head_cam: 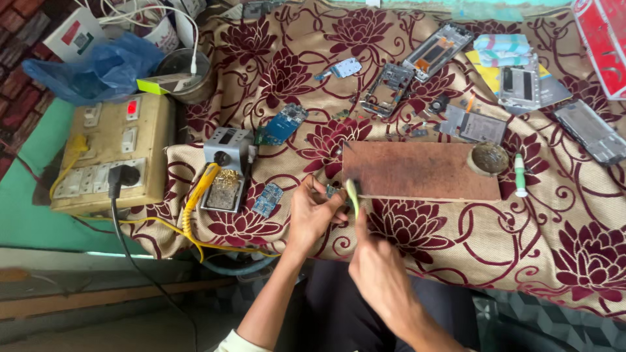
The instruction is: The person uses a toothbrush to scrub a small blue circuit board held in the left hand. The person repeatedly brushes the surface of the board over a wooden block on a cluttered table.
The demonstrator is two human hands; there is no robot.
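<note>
Right hand [378, 261] sits closest to me, low centre, fist clenched round a thin pale-green-handled tool [353, 194] whose tip points up toward the near edge of the reddish-brown rectangular wooden board [417, 171]. Left hand [314, 212] is just beside it, fingers pinched on a small dark bit of circuit board [333, 191] (too small to tell more), held right at the board's near left corner, touching or almost touching the tool tip. Both hands hover over the beige cloth with maroon flower print [456, 241] that covers the tabletop.

On the board's far right end sits a round brownish lump in a dish [488, 158]; a white-and-green pen-like tube [520, 175] lies just right of it. Left of my left hand: a small blue circuit board [268, 199], then a grey soldering station with brass wool tray [225, 171] and a yellow-handled iron [199, 189] leaning on it. Further left is a cream switchboard with black plug [114, 156]. Stripped phone frames [417, 65] are scattered at the back.
</note>
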